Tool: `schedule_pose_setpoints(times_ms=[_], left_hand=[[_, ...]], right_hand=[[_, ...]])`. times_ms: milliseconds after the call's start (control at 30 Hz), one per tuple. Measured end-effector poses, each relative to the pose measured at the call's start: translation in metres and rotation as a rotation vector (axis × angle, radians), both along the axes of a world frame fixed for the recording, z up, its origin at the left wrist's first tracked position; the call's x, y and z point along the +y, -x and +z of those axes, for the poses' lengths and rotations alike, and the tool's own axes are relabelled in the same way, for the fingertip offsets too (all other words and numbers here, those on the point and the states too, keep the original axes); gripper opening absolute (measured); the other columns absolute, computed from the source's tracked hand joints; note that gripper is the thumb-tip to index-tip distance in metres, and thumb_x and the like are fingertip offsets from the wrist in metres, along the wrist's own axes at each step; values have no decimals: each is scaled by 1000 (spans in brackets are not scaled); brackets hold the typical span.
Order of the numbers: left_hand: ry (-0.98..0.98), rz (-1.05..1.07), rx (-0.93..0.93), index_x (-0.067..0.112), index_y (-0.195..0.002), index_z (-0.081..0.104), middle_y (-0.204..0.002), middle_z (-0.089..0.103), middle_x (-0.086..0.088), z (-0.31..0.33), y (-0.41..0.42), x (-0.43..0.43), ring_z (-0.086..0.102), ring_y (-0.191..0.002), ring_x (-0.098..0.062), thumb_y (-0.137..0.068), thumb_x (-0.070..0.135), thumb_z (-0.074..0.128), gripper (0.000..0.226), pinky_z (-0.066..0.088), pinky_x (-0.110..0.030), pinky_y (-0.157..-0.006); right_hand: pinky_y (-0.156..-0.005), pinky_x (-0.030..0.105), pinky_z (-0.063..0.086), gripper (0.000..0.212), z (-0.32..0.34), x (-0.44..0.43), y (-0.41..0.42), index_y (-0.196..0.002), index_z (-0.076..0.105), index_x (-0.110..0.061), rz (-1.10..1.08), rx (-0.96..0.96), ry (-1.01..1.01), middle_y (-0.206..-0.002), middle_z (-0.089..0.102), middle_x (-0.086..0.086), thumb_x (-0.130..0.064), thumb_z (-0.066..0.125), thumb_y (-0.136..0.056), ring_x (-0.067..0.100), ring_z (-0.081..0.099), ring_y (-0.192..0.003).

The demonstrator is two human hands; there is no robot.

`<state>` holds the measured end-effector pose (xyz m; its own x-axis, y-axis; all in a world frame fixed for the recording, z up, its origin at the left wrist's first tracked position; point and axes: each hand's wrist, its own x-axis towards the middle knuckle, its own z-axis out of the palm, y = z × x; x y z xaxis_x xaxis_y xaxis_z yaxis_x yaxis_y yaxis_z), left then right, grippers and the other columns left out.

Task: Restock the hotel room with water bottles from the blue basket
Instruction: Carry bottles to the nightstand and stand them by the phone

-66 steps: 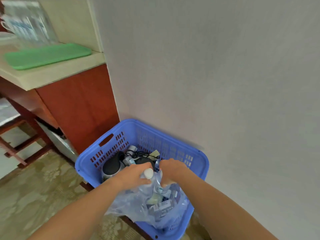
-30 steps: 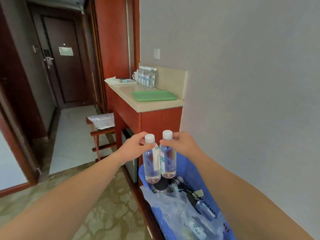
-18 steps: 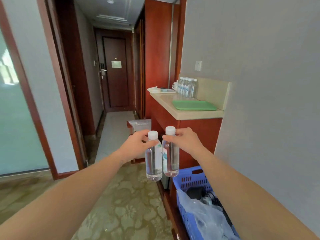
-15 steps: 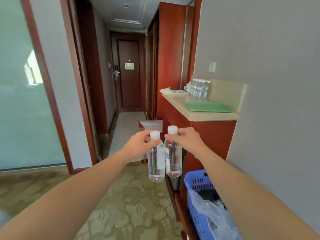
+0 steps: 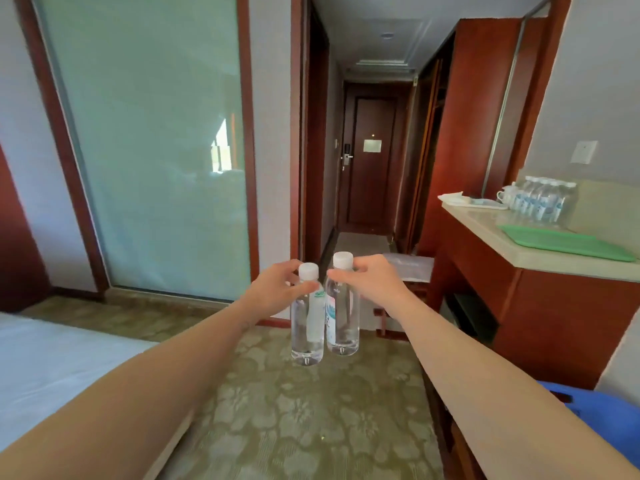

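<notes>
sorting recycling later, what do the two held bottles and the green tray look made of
The left bottle and right bottle: likely thin clear plastic, glossy; the carpet shows through them. The green tray: probably matte plastic, judging by its flat, even colour and rounded corners.

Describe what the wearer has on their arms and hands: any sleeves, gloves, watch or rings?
Nothing is worn that the head view shows. The left forearm and right forearm are bare right to the frame edge, with no sleeve or cuff. The left hand and right hand are ungloved, with no watch or band at either wrist and no ring on the fingers that show.
</notes>
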<state>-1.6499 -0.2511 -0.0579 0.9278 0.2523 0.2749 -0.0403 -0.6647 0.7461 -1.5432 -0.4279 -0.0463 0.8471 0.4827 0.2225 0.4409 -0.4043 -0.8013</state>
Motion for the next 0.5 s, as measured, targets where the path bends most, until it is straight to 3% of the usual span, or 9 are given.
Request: schedule_pose_setpoints(times_ms=[133,300,367,500], left_hand=[[3,130,-19,23,-111,66,-105,71,4,-1,54,51,64,-100,-11,-88,38,70,28,50,-30,-87],[24,314,-16,26,-110,66,-98,71,5,0,129,111,66,-93,-8,-86,41,71,29,49,-26,-80],[24,398,-17,27,-107,65,-95,71,6,-1,163,133,66,-90,-9,-86,42,71,27,49,-25,-77],[-8,570,-17,27,-107,66,-100,71,4,0,228,165,66,-95,-13,-86,39,71,25,53,-34,-86]], right_hand=[[-78,28,47,47,3,63,36,-106,76,-27,126,1,-27,-92,67,-15,-57,79,-70,12,60,-99],[-92,43,55,57,4,146,84,-114,73,-24,296,24,-28,-104,71,-5,-57,80,-68,14,64,-100],[-93,42,54,58,4,181,106,-112,74,-24,365,32,-23,-107,72,-2,-58,81,-66,17,66,-102],[-93,37,53,58,5,241,153,-113,74,-22,513,15,-7,-108,72,-2,-57,81,-67,18,65,-103]])
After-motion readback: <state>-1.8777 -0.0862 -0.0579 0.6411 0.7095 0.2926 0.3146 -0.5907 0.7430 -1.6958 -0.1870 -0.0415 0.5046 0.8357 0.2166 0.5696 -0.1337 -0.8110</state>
